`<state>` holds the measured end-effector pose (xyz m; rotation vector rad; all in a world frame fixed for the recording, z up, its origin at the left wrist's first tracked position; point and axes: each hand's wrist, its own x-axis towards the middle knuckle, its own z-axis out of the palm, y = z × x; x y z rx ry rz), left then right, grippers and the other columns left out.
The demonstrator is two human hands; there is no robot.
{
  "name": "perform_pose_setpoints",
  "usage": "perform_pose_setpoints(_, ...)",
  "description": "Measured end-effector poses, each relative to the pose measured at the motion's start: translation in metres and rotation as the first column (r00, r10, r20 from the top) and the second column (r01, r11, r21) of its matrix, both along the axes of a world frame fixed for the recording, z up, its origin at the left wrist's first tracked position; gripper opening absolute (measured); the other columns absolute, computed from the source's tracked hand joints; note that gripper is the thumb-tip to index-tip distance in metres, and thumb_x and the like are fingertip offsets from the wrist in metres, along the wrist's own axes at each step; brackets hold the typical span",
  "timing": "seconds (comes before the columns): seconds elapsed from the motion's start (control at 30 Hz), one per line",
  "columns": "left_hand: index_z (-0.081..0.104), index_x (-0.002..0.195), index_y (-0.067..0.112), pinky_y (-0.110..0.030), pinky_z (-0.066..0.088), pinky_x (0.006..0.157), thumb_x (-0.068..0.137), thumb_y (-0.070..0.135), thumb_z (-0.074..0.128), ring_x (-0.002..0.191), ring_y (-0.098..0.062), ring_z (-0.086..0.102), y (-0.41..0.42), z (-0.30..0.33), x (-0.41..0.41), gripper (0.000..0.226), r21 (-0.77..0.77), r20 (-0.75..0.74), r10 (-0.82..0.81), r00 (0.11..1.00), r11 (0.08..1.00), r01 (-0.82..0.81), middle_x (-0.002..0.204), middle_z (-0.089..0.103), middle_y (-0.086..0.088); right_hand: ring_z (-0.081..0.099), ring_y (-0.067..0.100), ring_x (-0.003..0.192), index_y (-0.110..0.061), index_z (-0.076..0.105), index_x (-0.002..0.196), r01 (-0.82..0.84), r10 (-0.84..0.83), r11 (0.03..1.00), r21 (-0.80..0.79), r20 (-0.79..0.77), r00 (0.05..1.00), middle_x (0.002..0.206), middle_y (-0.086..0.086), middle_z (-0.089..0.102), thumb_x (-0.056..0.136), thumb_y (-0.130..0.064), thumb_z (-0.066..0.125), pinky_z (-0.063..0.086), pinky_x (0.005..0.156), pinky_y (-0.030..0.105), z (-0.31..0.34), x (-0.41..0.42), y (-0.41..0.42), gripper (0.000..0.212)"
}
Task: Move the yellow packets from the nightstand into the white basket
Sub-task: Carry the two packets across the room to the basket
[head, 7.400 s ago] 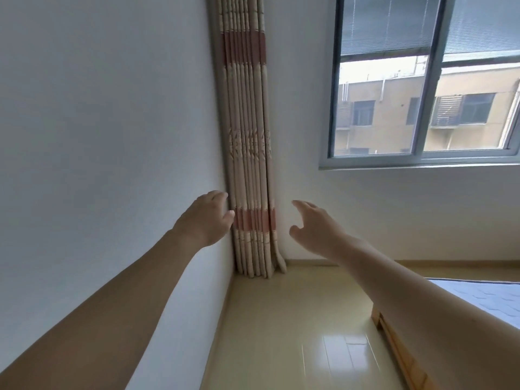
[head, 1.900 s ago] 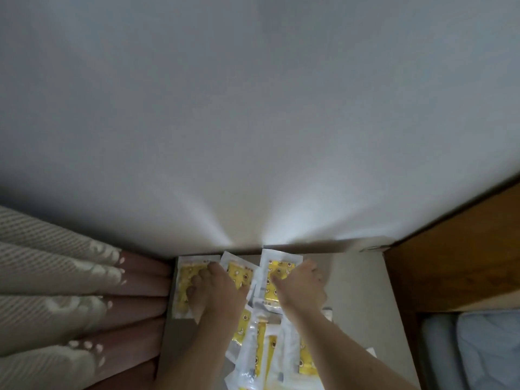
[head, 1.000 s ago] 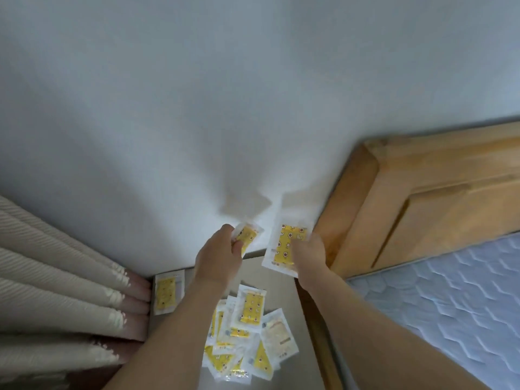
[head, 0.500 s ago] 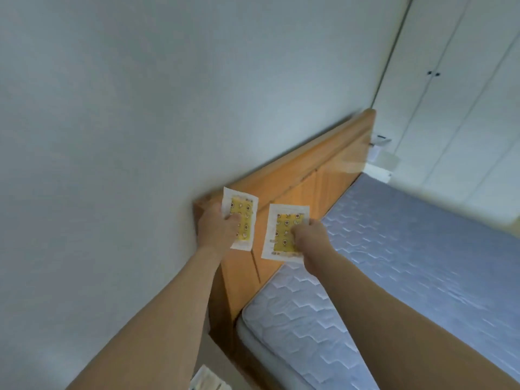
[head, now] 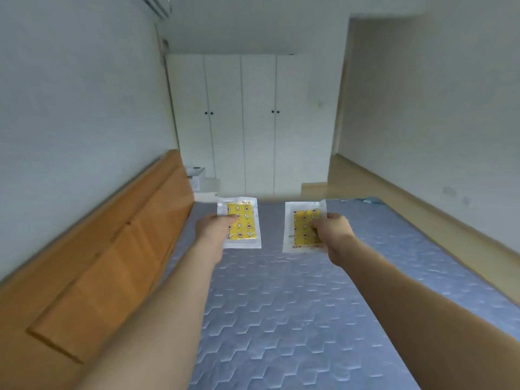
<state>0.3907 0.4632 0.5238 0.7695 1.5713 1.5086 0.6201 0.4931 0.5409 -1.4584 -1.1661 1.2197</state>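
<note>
My left hand [head: 214, 231] pinches a yellow packet [head: 244, 223] with a clear white border by its left edge. My right hand [head: 332, 234] pinches a second yellow packet [head: 302, 227] by its right side. Both packets are held upright in the air over the blue quilted mattress [head: 295, 311], arms stretched forward. The nightstand with the remaining packets and the white basket are out of view.
A wooden headboard [head: 107, 249] runs along the left wall. A white wardrobe [head: 247, 122] stands at the far end, with a small white bedside unit [head: 204, 182] beside it holding white items. Tan floor [head: 394, 192] runs along the bed's right side.
I picked up one packet in each hand from the nightstand. The view has swung right from the nightstand corner across the headboard to face along the bed.
</note>
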Motion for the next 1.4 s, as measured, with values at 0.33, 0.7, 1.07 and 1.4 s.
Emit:
perform_pose_setpoints(0.33,0.069,0.088,0.015,-0.039,0.058,0.081,0.081,0.007,0.074,0.088,-0.030,0.072,0.072,0.059,0.374,0.012,0.099,-0.089,-0.430,0.898,0.894,0.438,0.096,0.074,-0.008,0.063,0.035,0.109,-0.010,0.059,0.100,0.454,-0.455,0.889,0.052,0.007,0.890,0.114,0.018,0.066,0.092,-0.005,0.050,0.050,0.096,0.052,0.038,0.375,-0.010,0.013)
perform_pose_setpoints(0.7,0.069,0.092,0.013,-0.043,0.059,0.081,0.083,0.005,0.072,0.091,-0.030,0.072,0.144,0.063,0.688,0.012,0.091,-0.164,-0.722,0.672,0.668,0.739,0.099,0.074,-0.011,0.066,0.034,0.101,-0.013,0.058,0.093,0.680,-0.675,0.732,0.037,-0.098,0.731,0.108,0.013,0.068,0.090,-0.003,0.051,0.052,0.094,0.051,0.027,0.656,-0.011,0.013)
perform_pose_setpoints(1.07,0.070,0.098,0.015,-0.044,0.057,0.087,0.085,0.010,0.071,0.091,-0.026,0.072,0.290,0.076,0.947,0.014,0.155,-0.213,-0.851,0.480,0.456,0.876,0.099,0.074,-0.007,0.068,0.035,0.094,-0.011,0.059,0.106,0.796,-0.798,0.595,0.112,-0.043,0.602,0.107,0.014,0.068,0.090,-0.002,0.046,0.055,0.087,0.050,0.050,0.892,0.105,0.023)
perform_pose_setpoints(1.4,0.070,0.095,0.007,-0.038,0.052,0.079,0.078,0.016,0.072,0.079,-0.022,0.059,0.375,0.040,1.219,0.019,0.165,-0.215,-0.888,0.407,0.378,0.911,0.087,0.066,-0.005,0.070,0.035,0.092,-0.013,0.062,0.085,0.877,-0.880,0.467,0.114,-0.037,0.473,0.106,0.017,0.070,0.089,0.003,0.043,0.056,0.085,0.054,0.032,1.118,0.161,0.025)
